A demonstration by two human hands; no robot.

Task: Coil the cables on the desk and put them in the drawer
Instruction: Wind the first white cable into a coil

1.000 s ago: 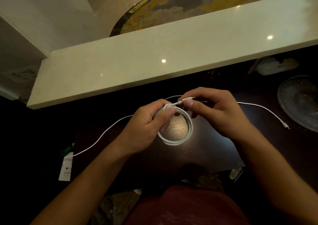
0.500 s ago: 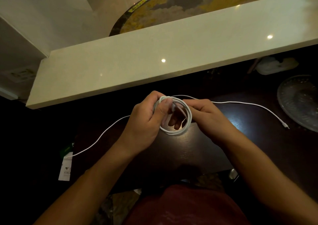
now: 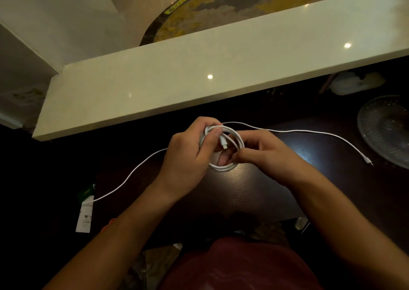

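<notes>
We count two white cables, two hands, one paper tag, one glass dish and one pale bundle. At the far left the white paper tag lies at the dark desk's edge, and the loose cable starts beside it, runs right behind the hands and ends in a plug just beside the dish. Our left hand is curled round the left side of the coiled cable, thumb pressed over its loops, holding it above the desk's middle with one plug hanging inside the ring. Our right hand pinches the coil's lower right edge with bent fingers. Further right sits the glass dish, with the pale bundle beyond it, too dim to identify. Behind the desk a cream stone ledge crosses the view; past it lies patterned yellow and grey flooring.
</notes>
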